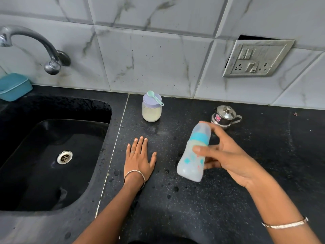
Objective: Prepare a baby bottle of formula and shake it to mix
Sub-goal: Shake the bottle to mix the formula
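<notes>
Fingers of the right hand (226, 155) clasp a blurred, translucent capped bottle (194, 154); left hand (139, 159) lies flat, open on speckled countertop (175, 199).

The baby bottle (193, 152) is smeared by motion blur, so its printed marks and whatever fills it cannot be read, and the right hand (228, 159) wrapped around it hides its far side. Behind the bottle, the steel pot (225, 116) is partly covered by that hand's fingertips, and its small red label is too tiny to make out. Well to the left of the bottle, the tap (33, 48), the blue tub (14, 86) and the sink (52, 155) are cut off by the picture's left edge.
</notes>
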The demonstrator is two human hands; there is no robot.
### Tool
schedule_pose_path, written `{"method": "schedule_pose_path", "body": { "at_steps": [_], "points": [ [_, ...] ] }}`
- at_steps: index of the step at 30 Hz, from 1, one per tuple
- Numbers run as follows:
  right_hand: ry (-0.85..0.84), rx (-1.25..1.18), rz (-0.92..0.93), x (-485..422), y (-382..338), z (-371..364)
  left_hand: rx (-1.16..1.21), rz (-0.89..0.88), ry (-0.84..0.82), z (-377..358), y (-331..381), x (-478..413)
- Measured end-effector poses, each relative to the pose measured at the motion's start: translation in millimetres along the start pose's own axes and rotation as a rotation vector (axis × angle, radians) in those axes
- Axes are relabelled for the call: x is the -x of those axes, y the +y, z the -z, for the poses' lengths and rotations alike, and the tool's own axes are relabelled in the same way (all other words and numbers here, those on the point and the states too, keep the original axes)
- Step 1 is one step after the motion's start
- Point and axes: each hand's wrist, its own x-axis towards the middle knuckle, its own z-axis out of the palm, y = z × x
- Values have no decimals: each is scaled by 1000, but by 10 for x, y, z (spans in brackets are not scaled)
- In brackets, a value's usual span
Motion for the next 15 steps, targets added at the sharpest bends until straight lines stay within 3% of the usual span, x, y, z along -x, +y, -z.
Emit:
{"method": "schedule_pose_path", "body": {
  "at_steps": [2, 6, 8, 12, 15],
  "points": [
    [-2, 4, 13, 23, -37, 35, 0, 0, -3, -3, -2, -4],
    [231, -199, 145, -72, -14, 94, 13, -1, 4, -14, -5, -8],
    [196, -143, 125, -59, -1, 56, 13, 0, 6, -9, -9, 0],
    [-45, 93, -15, 36, -22, 29, 5, -3, 0, 3, 1, -1],
    [131, -20, 40, -26, 2, 57, 2, -1, 0, -3, -6, -8]
  ]
}}
